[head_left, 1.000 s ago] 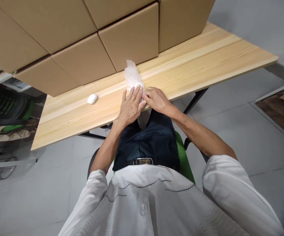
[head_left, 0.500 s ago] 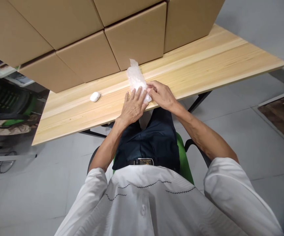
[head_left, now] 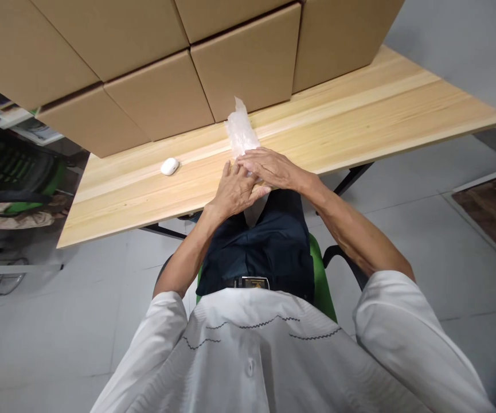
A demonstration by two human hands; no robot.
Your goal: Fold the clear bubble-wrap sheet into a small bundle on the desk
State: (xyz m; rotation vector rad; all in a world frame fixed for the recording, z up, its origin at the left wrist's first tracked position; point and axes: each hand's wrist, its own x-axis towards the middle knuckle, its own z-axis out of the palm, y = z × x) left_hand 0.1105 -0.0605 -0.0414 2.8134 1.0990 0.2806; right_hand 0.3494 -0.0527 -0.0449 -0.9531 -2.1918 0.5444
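A translucent whitish sheet of plastic wrap point(head_left: 242, 131) lies on the wooden table near its front edge, its far end raised toward the boxes. My left hand point(head_left: 235, 189) rests on the near end of the wrap, fingers spread. Over it from the right comes my right hand point(head_left: 271, 167), laid flat, its fingertips overlapping the left fingers. The near part of the wrap is mostly hidden under both hands. A small white rounded case point(head_left: 170, 166) sits on the table to the left of my hands.
Stacked brown cardboard boxes point(head_left: 248, 63) stand along the back of the wooden table point(head_left: 381, 109). At the left is a dark chair with green parts point(head_left: 11, 166). My legs are under the table's front edge, on a green chair point(head_left: 321, 281).
My right hand has moved left and flattened over the wrap and my left fingers; before, its fingers were bent at the wrap's right edge. The view has shifted slightly.
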